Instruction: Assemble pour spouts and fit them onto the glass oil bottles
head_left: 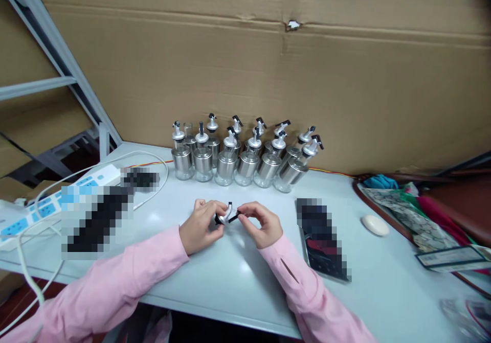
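My left hand [200, 226] is closed around a silver bottle pourer spout [227, 215], held just above the table. The spout's curved tube points up and has a dark tip. In a pinch between thumb and forefinger, my right hand [264, 226] has a small black strip like a pourer lever [233, 217]. It meets or nearly meets the spout; whether the two are joined I cannot tell. Beyond my hands stand several glass bottles with steel sleeves [226, 168], most topped with silver pourers. One bottle at the back left [187, 129] shows a bare glass neck.
A white power strip [46, 210] with looping cables lies at the left beside a blurred dark object [102, 220]. On the right are a blurred dark flat item [324, 241], a white oval piece [375, 225] and a brown bag [456, 200]. Cardboard [245, 67] walls the back.
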`<state>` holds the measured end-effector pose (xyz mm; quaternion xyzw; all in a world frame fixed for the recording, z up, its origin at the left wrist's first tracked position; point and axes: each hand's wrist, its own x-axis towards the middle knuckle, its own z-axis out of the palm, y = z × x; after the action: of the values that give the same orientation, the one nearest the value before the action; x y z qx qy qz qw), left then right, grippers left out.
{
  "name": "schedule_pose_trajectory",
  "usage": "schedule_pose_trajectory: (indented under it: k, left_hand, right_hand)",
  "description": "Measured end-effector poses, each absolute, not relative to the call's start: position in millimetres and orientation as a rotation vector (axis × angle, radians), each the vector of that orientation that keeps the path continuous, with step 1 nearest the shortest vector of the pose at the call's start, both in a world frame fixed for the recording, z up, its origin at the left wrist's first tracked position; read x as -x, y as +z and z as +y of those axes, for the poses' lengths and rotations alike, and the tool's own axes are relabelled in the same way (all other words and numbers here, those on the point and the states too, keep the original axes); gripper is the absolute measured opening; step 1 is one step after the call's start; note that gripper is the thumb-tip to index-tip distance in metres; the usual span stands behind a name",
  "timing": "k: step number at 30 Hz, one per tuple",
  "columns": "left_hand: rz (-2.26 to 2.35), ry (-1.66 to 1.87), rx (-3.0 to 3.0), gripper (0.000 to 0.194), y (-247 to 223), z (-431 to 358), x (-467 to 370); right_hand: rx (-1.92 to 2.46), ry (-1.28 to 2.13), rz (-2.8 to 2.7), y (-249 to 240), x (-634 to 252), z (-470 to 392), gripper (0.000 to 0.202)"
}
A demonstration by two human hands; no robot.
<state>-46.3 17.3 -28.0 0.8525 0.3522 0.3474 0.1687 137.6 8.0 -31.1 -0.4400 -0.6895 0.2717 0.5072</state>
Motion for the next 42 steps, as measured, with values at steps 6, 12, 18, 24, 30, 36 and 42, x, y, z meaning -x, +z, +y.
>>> schedule_pose_trajectory:
  k: [6, 12, 18, 24, 30, 36, 42]
  left_hand:
    - [1.054, 1.051, -2.401, 0.032, -29.9, 15.5, 46.8]
    - [0.996, 0.938, -2.443, 0.069, -30.7, 14.4, 45.7]
    - [0.938, 0.91, -2.486, 0.074, -30.1, 14.6, 45.3]
    - [0.895, 0.915, -2.51, 0.076, -30.2, 15.8, 45.6]
    - [0.913, 0.879, -2.533, 0.076, -32.5, 16.9, 46.3]
    - [0.909, 0.866, -2.547, 0.078, -33.2, 18.1, 46.7]
    - [0.916, 0.803, -2.576, 0.084, -33.9, 16.3, 46.9]
  right_hand:
    - [1.061, 0.869, -1.404, -34.8, -137.6, 8.9, 0.01]
    - [1.024, 0.923, -1.45, -30.4, -138.3, 9.0, 0.011]
    - [1.0, 0.972, -1.53, -36.8, -139.3, 8.8, 0.015]
    - [1.01, 0.969, -1.551, -35.5, -139.4, 8.0, 0.013]
    - [1.03, 1.045, -1.488, -36.2, -137.9, 7.4, 0.012]
    - [1.047, 1.063, -1.485, -37.9, -138.6, 8.0, 0.015]
    - [1.057, 1.018, -1.499, -35.4, -137.0, 8.1, 0.013]
